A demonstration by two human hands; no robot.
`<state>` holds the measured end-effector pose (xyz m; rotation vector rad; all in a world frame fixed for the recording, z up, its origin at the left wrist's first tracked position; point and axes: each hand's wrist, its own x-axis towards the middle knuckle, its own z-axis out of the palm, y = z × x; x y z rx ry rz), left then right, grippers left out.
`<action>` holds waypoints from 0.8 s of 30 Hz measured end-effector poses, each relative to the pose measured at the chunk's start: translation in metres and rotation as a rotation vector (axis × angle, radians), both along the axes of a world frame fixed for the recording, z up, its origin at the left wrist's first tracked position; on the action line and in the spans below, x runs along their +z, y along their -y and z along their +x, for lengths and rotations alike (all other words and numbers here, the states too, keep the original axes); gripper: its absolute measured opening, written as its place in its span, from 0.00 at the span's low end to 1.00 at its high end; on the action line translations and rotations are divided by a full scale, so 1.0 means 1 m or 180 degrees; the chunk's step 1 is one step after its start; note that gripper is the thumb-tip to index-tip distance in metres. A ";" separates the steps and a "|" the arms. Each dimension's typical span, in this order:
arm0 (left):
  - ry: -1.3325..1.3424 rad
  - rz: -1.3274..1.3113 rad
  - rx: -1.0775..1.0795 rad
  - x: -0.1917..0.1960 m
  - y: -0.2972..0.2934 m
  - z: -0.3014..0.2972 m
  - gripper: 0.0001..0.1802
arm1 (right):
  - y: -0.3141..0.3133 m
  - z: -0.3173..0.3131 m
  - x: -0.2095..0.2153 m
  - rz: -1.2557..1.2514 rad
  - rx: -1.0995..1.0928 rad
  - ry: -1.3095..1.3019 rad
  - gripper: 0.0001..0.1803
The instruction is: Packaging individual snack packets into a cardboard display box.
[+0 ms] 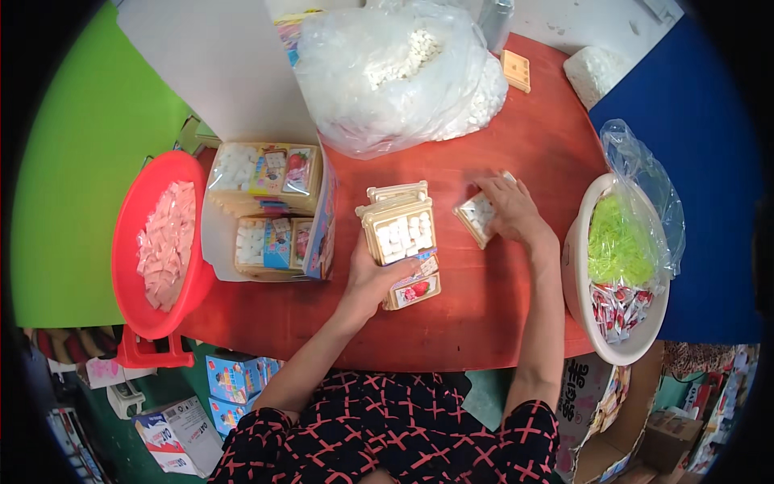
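Observation:
My left hand (372, 278) is wrapped round a stack of shallow beige trays (405, 234) above the table. The top tray holds small white pieces in one compartment, a blue printed strip and a strawberry picture below. To its right, my right hand (511, 211) has its fingers over a similar pack (474, 216) with white pieces, tilted at the table. Part of that pack is hidden under the fingers, which look slightly blurred. Left of the stack stands an open display box (222, 256) with packs (262, 173) of the same kind stacked in two rows.
A red basin (125, 274) of pink pieces stands at the left. Behind lies a clear bag of white pieces (395, 89), near a beige tray (516, 71). At the right is a white basin (576, 266) with green shreds and small red-and-white packets. The tabletop (459, 315) is red.

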<state>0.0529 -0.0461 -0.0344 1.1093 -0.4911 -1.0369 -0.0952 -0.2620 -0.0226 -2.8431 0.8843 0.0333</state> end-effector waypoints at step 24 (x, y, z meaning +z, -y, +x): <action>0.1353 -0.0557 -0.0888 -0.030 -0.020 -0.013 0.55 | -0.167 0.004 -0.015 0.3874 -0.0679 0.4136 0.76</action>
